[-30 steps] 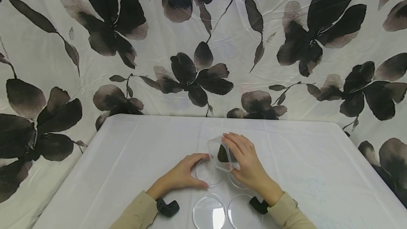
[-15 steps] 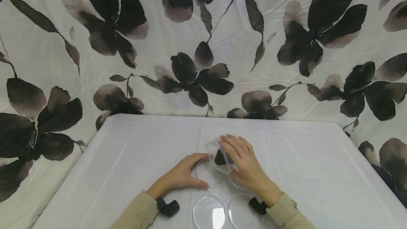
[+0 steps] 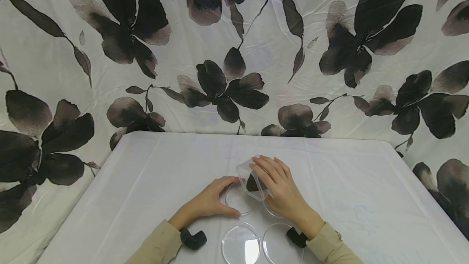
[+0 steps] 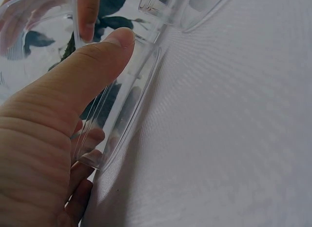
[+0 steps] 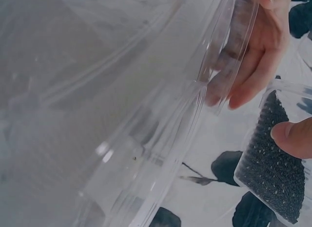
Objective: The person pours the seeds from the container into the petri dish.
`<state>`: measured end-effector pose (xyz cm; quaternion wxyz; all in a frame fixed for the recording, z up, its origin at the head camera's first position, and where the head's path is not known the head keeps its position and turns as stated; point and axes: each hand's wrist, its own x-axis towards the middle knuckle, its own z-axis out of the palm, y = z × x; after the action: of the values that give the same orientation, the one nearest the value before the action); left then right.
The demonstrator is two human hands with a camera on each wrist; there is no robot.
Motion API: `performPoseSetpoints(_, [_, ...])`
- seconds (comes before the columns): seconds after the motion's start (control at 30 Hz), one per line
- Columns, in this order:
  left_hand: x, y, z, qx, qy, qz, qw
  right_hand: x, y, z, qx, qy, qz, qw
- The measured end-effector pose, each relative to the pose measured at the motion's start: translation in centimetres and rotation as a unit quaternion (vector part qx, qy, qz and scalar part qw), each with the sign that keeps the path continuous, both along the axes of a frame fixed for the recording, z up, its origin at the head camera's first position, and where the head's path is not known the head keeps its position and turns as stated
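Observation:
My right hand (image 3: 283, 188) grips a clear plastic tub (image 3: 243, 171) with its fingers over the top and its thumb below. The tub is tilted toward the left, above a round petri dish (image 3: 239, 199). Small dark grains like seeds (image 5: 273, 173), with pale specks, are heaped against one side of it in the right wrist view. Around the petri dish curls my left hand (image 3: 210, 199), thumb at the near rim and fingers at the far rim. The dish's clear wall (image 4: 124, 112) shows between thumb and fingers in the left wrist view.
Another petri dish (image 3: 270, 211) sits under the right hand, partly hidden by it. Two more clear dishes stand nearer, one at the left (image 3: 239, 244) and one at the right (image 3: 280, 245). A white cloth (image 3: 176, 154) covers the table, with a floral curtain (image 3: 234, 72) behind.
My right hand has moved slightly left and down with the tub, and the dark grains have shifted with it toward the dish. The left hand and the dishes stay put.

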<state>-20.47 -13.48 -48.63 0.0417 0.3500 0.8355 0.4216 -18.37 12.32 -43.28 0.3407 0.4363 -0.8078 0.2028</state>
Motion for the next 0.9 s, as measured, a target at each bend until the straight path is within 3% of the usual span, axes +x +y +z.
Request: performPoseSetpoints(0.9, [-0.10,0.08,-0.22,0.000,0.015,-0.001,0.9999,-0.06,-0.11,-0.09,0.000,0.008,0.000,1.000])
